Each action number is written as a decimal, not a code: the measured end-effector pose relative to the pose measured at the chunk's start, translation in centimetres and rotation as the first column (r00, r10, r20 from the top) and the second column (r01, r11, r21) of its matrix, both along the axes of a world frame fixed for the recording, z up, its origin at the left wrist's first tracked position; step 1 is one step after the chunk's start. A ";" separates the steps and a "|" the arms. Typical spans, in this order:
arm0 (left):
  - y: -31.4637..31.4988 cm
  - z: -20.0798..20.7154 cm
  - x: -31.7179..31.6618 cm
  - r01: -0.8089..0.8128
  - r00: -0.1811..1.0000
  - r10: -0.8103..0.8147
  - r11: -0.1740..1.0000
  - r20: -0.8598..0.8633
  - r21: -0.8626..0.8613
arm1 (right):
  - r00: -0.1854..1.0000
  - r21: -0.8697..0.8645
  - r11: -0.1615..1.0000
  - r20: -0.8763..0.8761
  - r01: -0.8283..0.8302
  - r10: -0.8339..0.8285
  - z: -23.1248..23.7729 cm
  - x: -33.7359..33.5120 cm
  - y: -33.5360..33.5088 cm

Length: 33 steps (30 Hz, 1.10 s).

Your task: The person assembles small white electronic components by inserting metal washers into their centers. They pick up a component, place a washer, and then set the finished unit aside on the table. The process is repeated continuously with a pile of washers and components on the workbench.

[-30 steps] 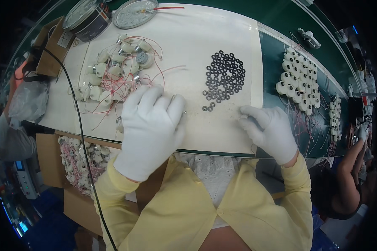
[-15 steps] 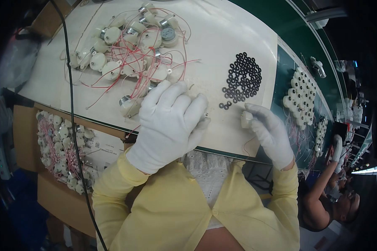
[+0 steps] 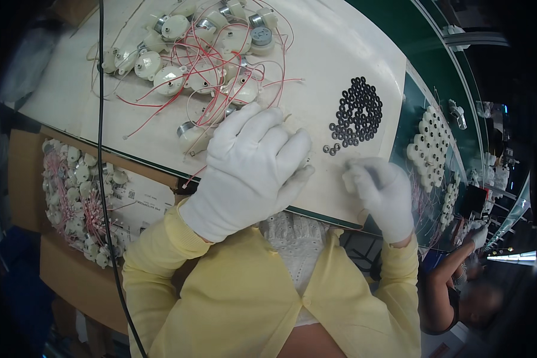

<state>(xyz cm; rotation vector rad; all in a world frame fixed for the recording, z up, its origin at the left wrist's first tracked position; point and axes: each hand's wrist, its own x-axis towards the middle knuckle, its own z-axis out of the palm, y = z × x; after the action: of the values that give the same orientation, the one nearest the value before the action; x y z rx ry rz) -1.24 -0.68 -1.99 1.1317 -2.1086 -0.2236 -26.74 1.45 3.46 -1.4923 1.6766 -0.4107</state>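
Well, the left gloved hand [image 3: 250, 164] is beside the near edge of the white motors [image 3: 170, 82], far left on the table [image 3: 322, 71], fingers bent; whether they grip anything I can't tell. Nearer than the black rings [image 3: 360, 113], the right gloved hand [image 3: 383, 194] curls, blurred, its hold unclear.

Here soft light covers the tabletop [image 3: 334, 56] beyond the left hand [image 3: 253, 167]; the right hand [image 3: 380, 194] looks slightly blurred; far past it, near curving dark edges, one lamp [image 3: 513, 258] glares.
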 end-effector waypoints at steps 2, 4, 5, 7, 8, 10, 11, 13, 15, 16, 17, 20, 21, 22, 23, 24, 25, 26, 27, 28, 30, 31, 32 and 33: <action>0.0 -0.1 0.0 0.001 1.000 -0.001 1.000 -0.012 0.004 | 0.979 -0.015 0.998 -0.194 -0.067 0.063 0.4 0.2 0.0; 0.0 -0.1 0.0 0.006 1.000 -0.006 1.000 -0.015 0.008 | 0.966 -0.016 0.998 -0.253 -0.057 0.051 1.1 0.7 0.3; 0.0 -0.1 0.1 0.011 1.000 -0.011 1.000 -0.012 0.011 | 0.968 -0.061 0.992 -0.236 -0.107 0.089 1.1 0.7 0.5; 0.0 -0.1 0.1 0.013 1.000 -0.013 1.000 -0.007 0.014 | 0.964 -0.154 0.967 -0.204 -0.203 0.170 1.0 0.5 0.7; 0.0 -0.1 0.1 0.010 1.000 -0.010 1.000 -0.005 0.014 | 0.947 -0.222 0.930 -0.203 -0.291 0.248 1.3 0.6 0.4; 0.1 -0.1 0.1 0.005 1.000 -0.005 1.000 -0.004 0.010 | 0.893 -0.351 0.822 -0.217 -0.449 0.395 2.2 1.0 -1.0; 0.1 -0.1 0.1 0.004 1.000 -0.004 1.000 -0.004 0.006 | 0.897 -0.375 0.816 -0.223 -0.440 0.381 2.1 1.1 -1.3; 0.1 -0.2 0.1 0.004 1.000 -0.004 1.000 -0.010 0.000 | 0.906 -0.423 0.802 -0.231 -0.422 0.355 2.0 1.3 -2.0; 0.0 -0.2 0.0 0.006 1.000 -0.006 1.000 -0.023 -0.004 | 0.905 -0.471 0.772 -0.215 -0.426 0.368 1.1 1.2 -2.7; 0.0 -0.2 0.1 0.005 1.000 -0.005 1.000 -0.014 -0.005 | 0.882 -0.449 0.760 -0.255 -0.471 0.396 1.2 1.3 -3.3; 0.0 -0.2 0.1 0.004 1.000 -0.004 1.000 -0.005 -0.006 | 0.857 -0.424 0.746 -0.295 -0.513 0.422 1.3 1.4 -3.5; 0.0 -0.3 0.1 0.000 1.000 0.000 1.000 -0.008 -0.010 | 0.865 -0.446 0.741 -0.288 -0.502 0.412 1.2 1.6 -3.7; 0.0 -0.3 0.1 -0.001 1.000 0.001 1.000 -0.013 -0.012 | 0.861 -0.445 0.738 -0.288 -0.507 0.419 1.4 1.7 -3.7; 0.0 -0.3 0.1 -0.004 1.000 0.004 1.000 -0.014 -0.012 | 0.858 -0.443 0.735 -0.287 -0.513 0.426 1.7 1.7 -3.6; 0.0 -0.3 0.1 -0.006 1.000 0.006 1.000 -0.015 -0.013 | 0.855 -0.441 0.733 -0.286 -0.518 0.433 1.9 1.7 -3.4; 0.1 -0.4 0.1 -0.009 1.000 0.009 1.000 -0.016 -0.013 | 0.856 -0.448 0.731 -0.312 -0.515 0.412 1.7 1.5 -3.2; 0.0 -0.4 0.0 -0.010 1.000 0.009 1.000 -0.024 -0.017 | 0.857 -0.456 0.729 -0.337 -0.511 0.389 1.2 1.3 -2.9; 0.0 -0.4 0.0 -0.010 0.999 0.009 1.000 -0.032 -0.021 | 0.858 -0.464 0.727 -0.362 -0.506 0.366 0.7 1.1 -2.6; 0.0 -0.4 0.0 -0.010 0.999 0.009 1.000 -0.039 -0.025 | 0.912 -0.417 0.817 -0.278 -0.397 0.302 0.3 1.0 -2.0; 0.0 -0.4 0.0 -0.009 0.999 0.008 1.000 -0.039 -0.021 | 0.955 -0.357 0.892 -0.199 -0.279 0.219 0.0 1.0 -1.3; 0.0 -0.3 0.0 -0.004 0.999 0.004 1.000 -0.039 -0.012 | 0.984 -0.273 0.947 -0.104 -0.171 0.147 -0.1 1.1 -0.9; 0.0 -0.3 0.0 -0.003 0.999 0.003 1.000 -0.033 -0.011 | 0.982 -0.265 0.947 -0.084 -0.184 0.167 0.2 1.3 -1.0; 0.0 -0.3 0.1 -0.002 1.000 0.002 1.000 -0.026 -0.010 | 0.980 -0.257 0.946 -0.063 -0.197 0.187 0.4 1.4 -1.2; 0.0 -0.2 0.1 -0.001 1.000 0.001 1.000 -0.020 -0.008 | 0.966 -0.340 0.904 -0.083 -0.258 0.244 0.4 1.4 -1.5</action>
<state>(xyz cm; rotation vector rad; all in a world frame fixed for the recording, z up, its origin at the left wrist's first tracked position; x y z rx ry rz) -1.16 -0.68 -2.23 1.1214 -2.0900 -0.2244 -25.36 -0.03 3.89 -1.9621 1.4640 -0.5615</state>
